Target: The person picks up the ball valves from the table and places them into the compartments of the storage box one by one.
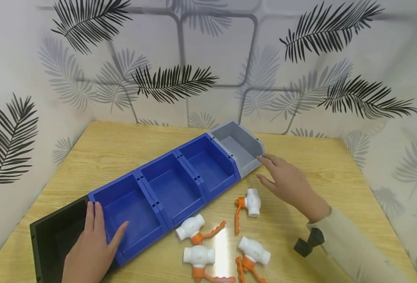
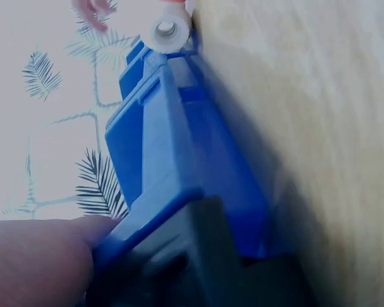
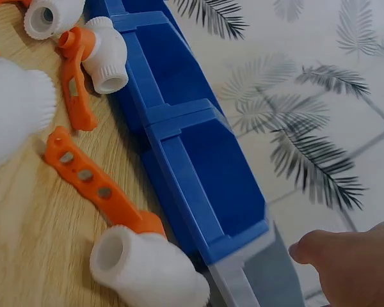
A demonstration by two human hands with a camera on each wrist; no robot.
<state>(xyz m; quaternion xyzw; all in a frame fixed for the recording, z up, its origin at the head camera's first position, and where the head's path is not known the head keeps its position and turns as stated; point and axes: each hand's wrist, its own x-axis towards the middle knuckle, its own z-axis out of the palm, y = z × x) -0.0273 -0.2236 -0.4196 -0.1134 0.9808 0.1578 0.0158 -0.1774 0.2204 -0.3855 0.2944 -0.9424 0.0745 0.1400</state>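
Five adjoining bins (image 1: 171, 184), four valves (image 1: 199, 254)

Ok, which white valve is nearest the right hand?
The topmost white valve in the head view, nearest the grey bin; the other three lie lower, farther from the right hand.

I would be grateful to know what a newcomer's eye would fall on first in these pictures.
Probably the row of bins slanting across the wooden table: three blue bins between a black bin at the near left and a gray bin at the far right. Next, perhaps, the four white valves with orange handles in front, and the hands: left by the black bin, right by the gray one.
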